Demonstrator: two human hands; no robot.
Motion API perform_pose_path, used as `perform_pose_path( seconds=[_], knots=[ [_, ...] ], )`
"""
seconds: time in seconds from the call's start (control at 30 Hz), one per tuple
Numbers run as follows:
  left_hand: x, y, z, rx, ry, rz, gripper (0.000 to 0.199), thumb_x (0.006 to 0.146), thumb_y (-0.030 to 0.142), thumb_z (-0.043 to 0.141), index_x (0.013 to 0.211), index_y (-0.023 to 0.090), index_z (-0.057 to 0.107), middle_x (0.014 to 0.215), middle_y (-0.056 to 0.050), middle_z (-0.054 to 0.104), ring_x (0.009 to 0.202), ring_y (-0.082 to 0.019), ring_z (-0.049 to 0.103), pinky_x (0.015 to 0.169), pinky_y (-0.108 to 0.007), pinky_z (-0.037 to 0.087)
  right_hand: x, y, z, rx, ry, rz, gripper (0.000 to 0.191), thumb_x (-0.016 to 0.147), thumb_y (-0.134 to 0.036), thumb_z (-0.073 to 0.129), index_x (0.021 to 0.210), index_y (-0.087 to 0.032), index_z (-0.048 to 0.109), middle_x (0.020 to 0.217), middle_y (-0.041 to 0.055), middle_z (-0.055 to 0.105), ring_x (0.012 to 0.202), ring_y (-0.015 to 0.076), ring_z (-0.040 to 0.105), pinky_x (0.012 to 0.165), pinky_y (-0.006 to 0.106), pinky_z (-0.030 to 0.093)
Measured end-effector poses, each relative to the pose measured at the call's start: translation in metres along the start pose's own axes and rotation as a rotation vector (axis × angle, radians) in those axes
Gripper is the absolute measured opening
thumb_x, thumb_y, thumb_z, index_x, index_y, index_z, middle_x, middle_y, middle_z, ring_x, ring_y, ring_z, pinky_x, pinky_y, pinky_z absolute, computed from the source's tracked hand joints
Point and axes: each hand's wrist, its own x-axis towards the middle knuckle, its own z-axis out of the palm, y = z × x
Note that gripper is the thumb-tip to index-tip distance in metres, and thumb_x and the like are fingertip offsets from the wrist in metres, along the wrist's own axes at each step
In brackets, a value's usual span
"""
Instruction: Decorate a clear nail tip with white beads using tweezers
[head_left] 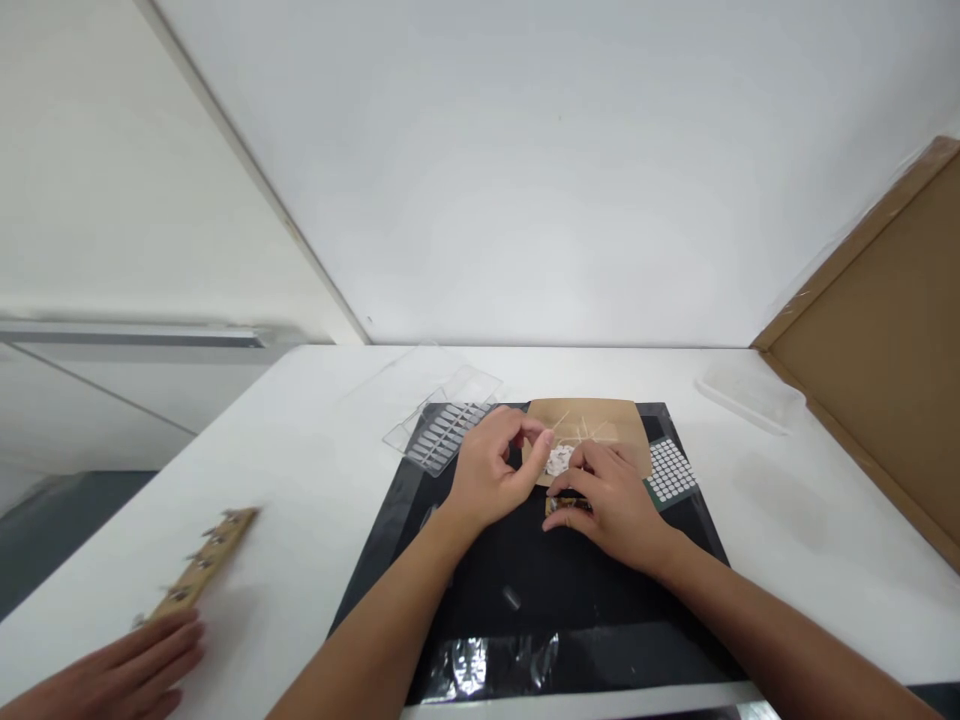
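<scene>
White desk (322, 485), pale wall (555, 200), black mat (555, 595). Head view: block (573, 504), small, brownish, at the mat's middle, just nearer than the card (630, 422) bearing white bits (559, 460). Right hand (619, 510): thumb and fingers closed about the block. Left hand (491, 470): thumb and forefinger nearly meeting; cannot tell whether anything is pinched. Handling, judged: block light, stiff, best gripped by its long edges; bits light, easily scattered.
</scene>
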Motion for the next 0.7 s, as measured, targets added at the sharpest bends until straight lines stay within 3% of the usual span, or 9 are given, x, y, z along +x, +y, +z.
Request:
perform_pose_path(
  seconds=[0.47,0.7],
  knots=[
    [0.0008,0.0018,-0.0004,0.023,-0.003,0.032,0.02,0.1,0.027,0.058,0.081,0.021,0.064,0.067,0.002,0.058,0.059,-0.013,0.049,0.06,-0.028,0.041,-0.0017,0.0023,-0.0015,-0.033,0.027,-0.066,0.031,0.087,-0.051,0.084,0.098,-0.024,0.076,0.096,0.0023,0.064,0.091,0.0198,0.061,0.088,0.038,0.037],
    [-0.0001,0.0003,0.0006,0.039,-0.011,0.028,0.022,0.1,0.027,0.058,0.08,0.02,0.064,0.067,0.002,0.057,0.06,-0.013,0.048,0.06,-0.029,0.04,-0.0031,-0.0005,-0.0035,-0.131,0.015,-0.131,0.022,0.097,-0.045,0.076,0.092,-0.024,0.074,0.09,0.0011,0.063,0.086,0.0182,0.056,0.084,0.038,0.034]
  ],
)
